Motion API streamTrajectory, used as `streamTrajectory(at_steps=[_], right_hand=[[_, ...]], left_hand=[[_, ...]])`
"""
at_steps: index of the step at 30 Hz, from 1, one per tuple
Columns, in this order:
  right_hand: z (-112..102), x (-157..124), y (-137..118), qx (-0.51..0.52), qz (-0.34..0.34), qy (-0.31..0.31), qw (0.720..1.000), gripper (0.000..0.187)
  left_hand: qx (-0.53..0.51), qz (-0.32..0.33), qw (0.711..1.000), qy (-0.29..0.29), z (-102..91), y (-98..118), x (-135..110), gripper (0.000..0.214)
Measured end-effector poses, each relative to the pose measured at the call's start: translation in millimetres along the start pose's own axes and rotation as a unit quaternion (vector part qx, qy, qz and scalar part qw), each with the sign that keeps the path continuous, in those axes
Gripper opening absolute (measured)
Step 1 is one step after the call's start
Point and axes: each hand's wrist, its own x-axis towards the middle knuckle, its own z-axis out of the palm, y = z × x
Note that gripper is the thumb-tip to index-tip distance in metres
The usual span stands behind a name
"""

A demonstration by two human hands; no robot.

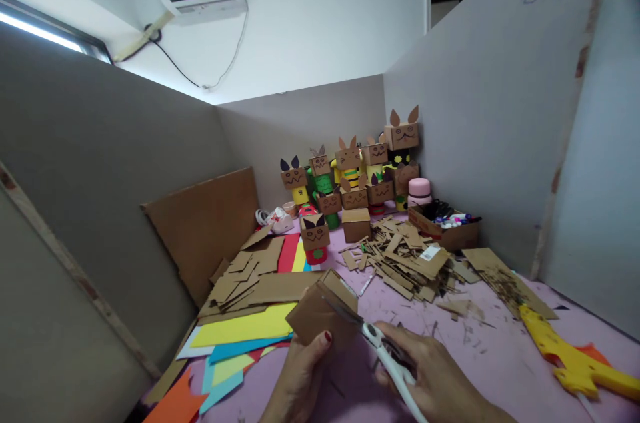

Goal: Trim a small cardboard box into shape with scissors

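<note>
My left hand [306, 370] grips a folded piece of brown cardboard [320, 316], its thumb pressed on the near face. My right hand [425, 360] is closed around a pair of white-handled scissors [383, 346]. The scissor blades point up and left and lie across the cardboard's right part; whether they cut into it I cannot tell. Beyond the cardboard stands a small cardboard animal figure [315, 236] with dark ears and a red body. Behind it sits a plain cardboard box [357, 226].
Several cardboard animal figures [350, 170] stand at the back. Cardboard scraps [400, 256] are heaped right of centre. Cardboard sheets [245, 276] and coloured paper [245, 326] lie left. A yellow glue gun [575, 360] rests at the right, a box of pens [445, 230] behind. Grey partitions [310, 110] enclose the table.
</note>
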Motion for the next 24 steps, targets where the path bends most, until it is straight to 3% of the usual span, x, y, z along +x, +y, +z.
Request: streamTrajectory(at_steps=[6,13,24], right_hand=[[-1.9,1.0,-1.3,-0.057,0.005,-0.009,0.998,0.035],[-4.2,-3.4,-1.3,-0.012,-0.031,-0.009,0.999,0.017],[1.5,-0.9,4.6,-0.013,-0.027,-0.008,1.000,0.017]], left_hand=[[0.020,-0.008,1.000,0.019,1.0,1.6,2.0,0.067],[0.015,-0.002,1.000,0.010,3.2,1.1,0.3,0.062],[-0.008,-0.028,1.000,-0.001,-5.6,-8.4,6.5,0.070]])
